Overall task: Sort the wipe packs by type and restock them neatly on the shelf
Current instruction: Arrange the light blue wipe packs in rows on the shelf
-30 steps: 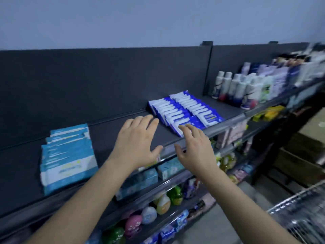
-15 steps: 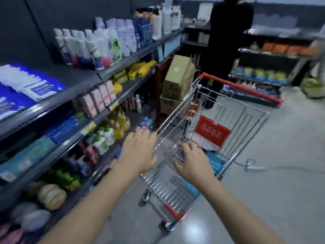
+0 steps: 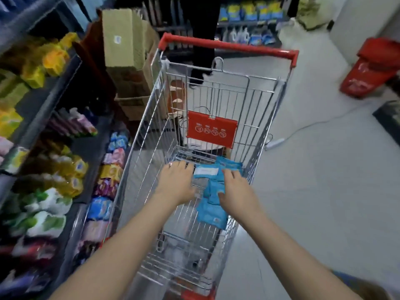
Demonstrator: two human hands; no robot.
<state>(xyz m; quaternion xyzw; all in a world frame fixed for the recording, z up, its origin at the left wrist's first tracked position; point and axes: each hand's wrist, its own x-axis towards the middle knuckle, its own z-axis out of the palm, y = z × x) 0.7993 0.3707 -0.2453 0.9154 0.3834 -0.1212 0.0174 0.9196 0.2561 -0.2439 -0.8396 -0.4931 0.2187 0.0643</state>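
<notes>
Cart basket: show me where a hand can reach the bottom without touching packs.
Bare wire floor runs along the left wall of the cart, beside the left hand, and across the near end. Crowded: the blue wipe packs line the right side, under the right hand.

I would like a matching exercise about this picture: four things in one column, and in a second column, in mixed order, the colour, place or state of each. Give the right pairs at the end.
Column one
1. wipe packs
2. cart handle
3. cardboard box
4. left hand

Column two
A. red, at the far end of the cart
B. blue, lying on the wire bottom of the cart
C. brown, standing to the left of the cart
D. open, fingers spread, reaching into the cart

Pairs: 1-B, 2-A, 3-C, 4-D
</notes>
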